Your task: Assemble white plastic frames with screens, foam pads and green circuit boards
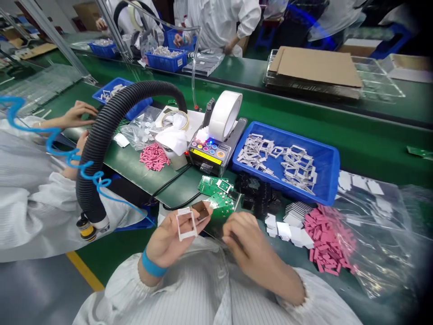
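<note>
My left hand (172, 239) holds up a white rectangular frame (186, 223) between its fingers, with a dark square piece (200, 211) at the fingertips. My right hand (245, 237) is curled just beside it, and its fingertips hide whatever may lie between them. Green circuit boards (216, 194) lie on the bench just beyond both hands. Nearby to the right are a heap of black parts (259, 196) and white square pads (287, 230).
A blue tray (324, 153) of grey frames and a tape dispenser (216, 144) stand beyond the boards. Pink pads (328, 239) spill over a plastic bag at right. A black corrugated hose (101, 131) arches left, beside a co-worker's hands (77, 115). Other workers stand across the green belt.
</note>
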A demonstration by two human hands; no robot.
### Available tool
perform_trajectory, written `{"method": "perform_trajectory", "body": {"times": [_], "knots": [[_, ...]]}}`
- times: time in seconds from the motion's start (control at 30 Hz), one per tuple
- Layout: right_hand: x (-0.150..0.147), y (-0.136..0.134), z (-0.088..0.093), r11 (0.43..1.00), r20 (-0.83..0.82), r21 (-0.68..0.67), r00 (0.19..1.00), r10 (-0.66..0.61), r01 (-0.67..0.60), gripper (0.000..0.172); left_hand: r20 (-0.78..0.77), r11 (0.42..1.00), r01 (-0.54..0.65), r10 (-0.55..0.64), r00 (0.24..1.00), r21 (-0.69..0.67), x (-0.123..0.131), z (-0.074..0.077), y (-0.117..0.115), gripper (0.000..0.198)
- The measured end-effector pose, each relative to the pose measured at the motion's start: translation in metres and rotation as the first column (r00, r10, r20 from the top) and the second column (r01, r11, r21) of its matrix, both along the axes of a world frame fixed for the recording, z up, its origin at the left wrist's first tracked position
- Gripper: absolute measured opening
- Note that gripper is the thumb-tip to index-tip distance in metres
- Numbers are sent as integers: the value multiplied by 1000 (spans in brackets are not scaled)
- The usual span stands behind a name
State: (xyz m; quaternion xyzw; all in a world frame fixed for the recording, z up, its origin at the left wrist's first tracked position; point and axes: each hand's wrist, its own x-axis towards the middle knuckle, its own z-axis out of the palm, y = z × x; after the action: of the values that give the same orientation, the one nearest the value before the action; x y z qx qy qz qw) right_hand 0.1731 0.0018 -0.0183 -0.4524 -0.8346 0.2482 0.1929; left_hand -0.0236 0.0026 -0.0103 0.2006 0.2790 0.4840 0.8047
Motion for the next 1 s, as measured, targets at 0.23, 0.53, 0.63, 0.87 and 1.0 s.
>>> {"method": "perform_trajectory", "body": {"times": [0.23, 0.53, 0.63, 0.87, 1.0], "knots": [[6, 12, -1, 999, -7, 38, 1000, -27, 27, 17, 168, 990, 123, -111, 980, -67, 4, 10, -5, 34], [11, 19, 47, 998, -426, 56, 904, 44, -23, 28, 154, 969, 246, -239, 959, -30, 18, 19, -5, 36], [12, 20, 48, 992, -418, 121, 908, 22, 32, 23, 173, 973, 231, -226, 959, -10, 18, 18, -4, 34], [6, 13, 63, 885, -96, 466, 994, 57, -6, 23, 2, 987, 150, -150, 989, 64, 26, 5, -4, 41], [3, 12, 68, 872, -34, 484, 995, 96, -67, 16, -87, 970, 202, -191, 978, 135, 26, 1, -3, 42]]}}
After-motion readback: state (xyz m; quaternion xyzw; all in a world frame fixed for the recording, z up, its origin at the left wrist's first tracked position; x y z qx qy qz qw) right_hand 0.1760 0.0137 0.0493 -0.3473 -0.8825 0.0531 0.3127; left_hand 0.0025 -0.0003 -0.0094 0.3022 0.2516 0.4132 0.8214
